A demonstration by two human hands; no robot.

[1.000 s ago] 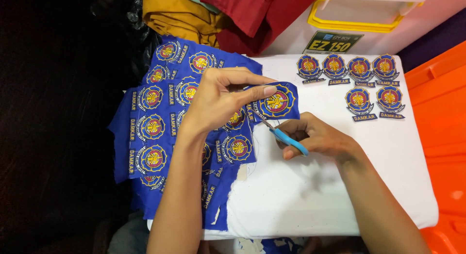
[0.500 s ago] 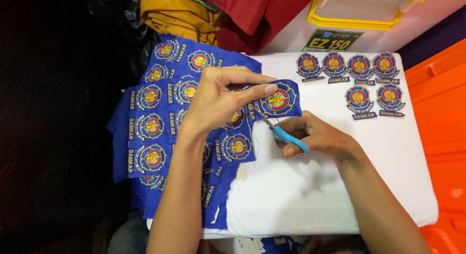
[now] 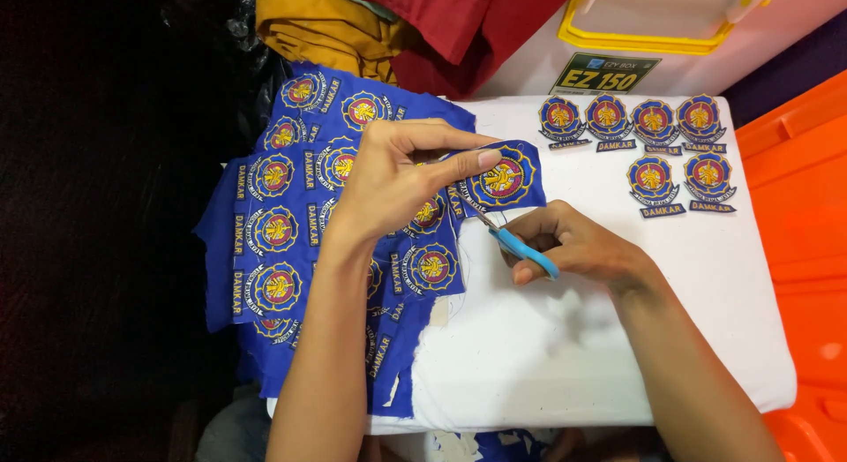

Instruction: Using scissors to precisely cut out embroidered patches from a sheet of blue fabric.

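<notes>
My left hand [image 3: 397,175] pinches the edge of a blue cloth sheet [image 3: 291,232] covered with several round embroidered emblems, lifting one round emblem [image 3: 505,178] at its right corner. My right hand [image 3: 573,243] grips small scissors with blue handles [image 3: 522,248]; the blades point up-left and meet the cloth just under that emblem. Both hands work over the left part of a white table top [image 3: 565,356].
Several cut-out round patches with small name strips [image 3: 648,149] lie in two rows at the far right of the table. Yellow and red garments [image 3: 397,30] are piled behind. A white box with a yellow lid [image 3: 670,25] stands at the back, an orange bin [image 3: 807,215] on the right.
Almost nothing has moved; the scissors stay at the lower edge of the lifted emblem and my left hand keeps its pinch.
</notes>
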